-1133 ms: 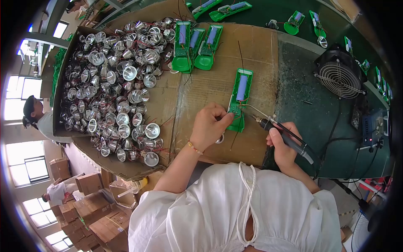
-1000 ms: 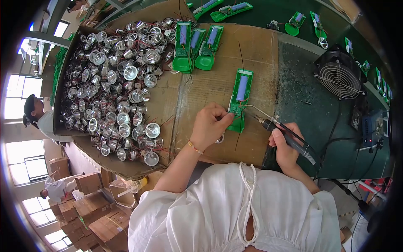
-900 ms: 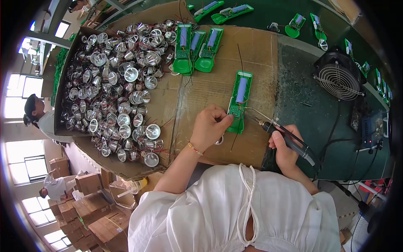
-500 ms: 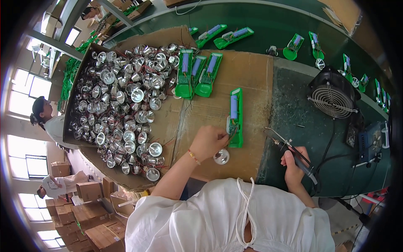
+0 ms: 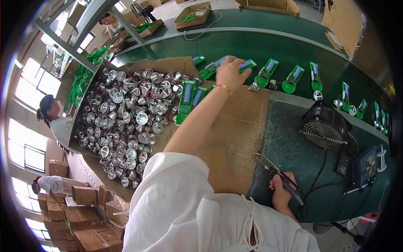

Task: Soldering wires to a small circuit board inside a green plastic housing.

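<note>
The box (image 5: 161,64) holds a heap of silver reflectors (image 5: 142,118) with wires among them; on the far side, a tray (image 5: 189,26) holds green parts (image 5: 189,17). The left hand (image 5: 228,77), fingers bent, is at the row of green casings (image 5: 265,73) lying on the green surface (image 5: 289,47); whether it grips one, I cannot tell. The right hand (image 5: 282,195) is closed round the soldering iron (image 5: 293,191).

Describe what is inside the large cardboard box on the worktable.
The cardboard box holds heaped silvery reflectors; whatever lies beneath the uppermost ones is covered, so unseen.
</note>
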